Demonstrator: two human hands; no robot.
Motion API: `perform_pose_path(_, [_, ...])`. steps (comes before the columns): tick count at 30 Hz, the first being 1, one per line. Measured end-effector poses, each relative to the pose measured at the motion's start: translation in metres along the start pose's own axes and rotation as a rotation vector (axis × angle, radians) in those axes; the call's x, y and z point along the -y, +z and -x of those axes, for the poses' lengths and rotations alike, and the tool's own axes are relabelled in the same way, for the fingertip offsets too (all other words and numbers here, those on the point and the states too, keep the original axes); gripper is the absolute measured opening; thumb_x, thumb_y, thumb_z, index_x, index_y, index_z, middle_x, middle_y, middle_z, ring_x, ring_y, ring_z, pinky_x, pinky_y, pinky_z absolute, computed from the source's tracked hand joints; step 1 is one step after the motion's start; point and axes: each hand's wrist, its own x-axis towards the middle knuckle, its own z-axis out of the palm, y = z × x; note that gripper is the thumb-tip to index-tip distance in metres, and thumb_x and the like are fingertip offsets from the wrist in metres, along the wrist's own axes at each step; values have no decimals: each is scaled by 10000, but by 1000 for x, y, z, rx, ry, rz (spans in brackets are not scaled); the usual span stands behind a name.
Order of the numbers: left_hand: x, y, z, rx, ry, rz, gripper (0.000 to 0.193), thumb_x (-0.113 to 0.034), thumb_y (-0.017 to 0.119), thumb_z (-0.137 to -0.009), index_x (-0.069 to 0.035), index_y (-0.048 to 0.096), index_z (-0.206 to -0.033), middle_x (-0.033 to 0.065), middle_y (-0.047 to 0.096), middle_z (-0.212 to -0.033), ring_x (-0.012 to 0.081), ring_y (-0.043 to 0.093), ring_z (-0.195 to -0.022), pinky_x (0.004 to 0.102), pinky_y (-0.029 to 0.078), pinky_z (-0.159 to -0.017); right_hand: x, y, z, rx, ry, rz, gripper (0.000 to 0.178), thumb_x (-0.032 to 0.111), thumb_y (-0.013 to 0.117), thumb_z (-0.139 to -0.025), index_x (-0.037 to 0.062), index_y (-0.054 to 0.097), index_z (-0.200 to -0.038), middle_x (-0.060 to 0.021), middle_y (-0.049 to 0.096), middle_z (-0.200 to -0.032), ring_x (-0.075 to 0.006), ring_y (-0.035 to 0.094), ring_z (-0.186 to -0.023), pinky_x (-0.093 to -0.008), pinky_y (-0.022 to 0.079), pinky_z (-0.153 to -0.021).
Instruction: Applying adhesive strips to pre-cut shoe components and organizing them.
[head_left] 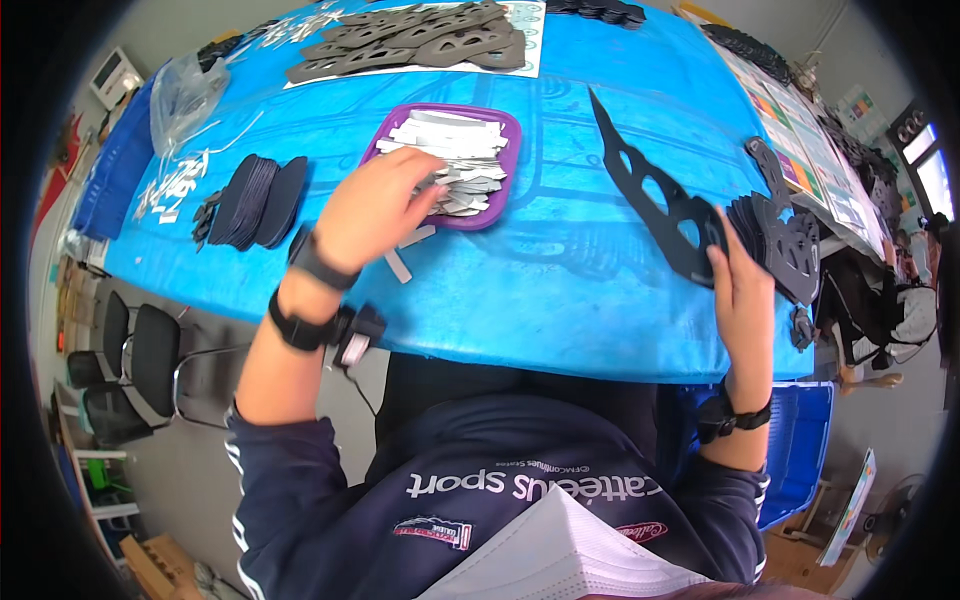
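My left hand (385,200) hovers over a purple tray (510,165), at its left side. Thin white strips (455,140) fill the tray. The fingers are bent, with a gap between thumb and forefinger, and nothing shows between them. Two loose white strips (398,265) lie on the table just below the tray. On the right, my right hand (742,280) pinches a flat black cut-out piece (662,228) by its lower end. This piece is long and pointed, with several holes, and it slants up to the left. Beside that hand stands a stack of similar black pieces (795,245).
A blue sheet (560,320) covers the table. Dark rounded pads (255,205) stand stacked at left, near scattered white bits (175,190) and a clear plastic bag (188,100). Grey cut-out pieces (420,45) lie at the far side. A blue crate (800,440) sits below the table's right edge.
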Motion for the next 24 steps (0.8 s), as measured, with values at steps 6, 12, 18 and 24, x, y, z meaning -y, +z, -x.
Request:
perform_pose_path(6, [26, 10, -31, 267, -139, 31, 155, -115, 603, -759, -28, 658, -874, 146, 638, -812, 290, 607, -736, 347, 476, -665, -34, 36, 38, -145, -92, -202, 403, 74, 596, -809, 6, 488, -1191, -194, 601, -922, -306, 598, -712, -330, 476, -657])
perform_pose_path(12, [-11, -13, -21, 25, -138, 250, 132, -94, 622, -775, -13, 657, -874, 101, 644, -804, 189, 607, -694, 281, 470, -638, -73, 39, 63, -373, 53, -264, 331, 21, 595, -809, -30, 518, -1127, -181, 537, -1085, -201, 553, -953, -302, 465, -741])
perform_pose_path(18, [-87, 21, 8, 518, -203, 870, 87, -70, 650, -771, -12, 642, -835, 29, 631, -719, 91, 572, -674, 227, 443, -617, -66, 35, 50, -385, -20, -812, 390, -11, 610, -797, -33, 467, -1159, -153, 508, -1182, -200, 524, -1031, -283, 418, -859])
perform_pose_path(24, [-90, 48, 24, 230, -31, 582, 422, -58, 707, -655, -52, 580, -1057, 76, 564, -856, 138, 556, -618, 232, 434, -577, -54, 35, 46, -92, -95, -1255, 402, -9, 585, -824, -24, 435, -1196, -160, 538, -1147, -195, 525, -1046, -290, 415, -880])
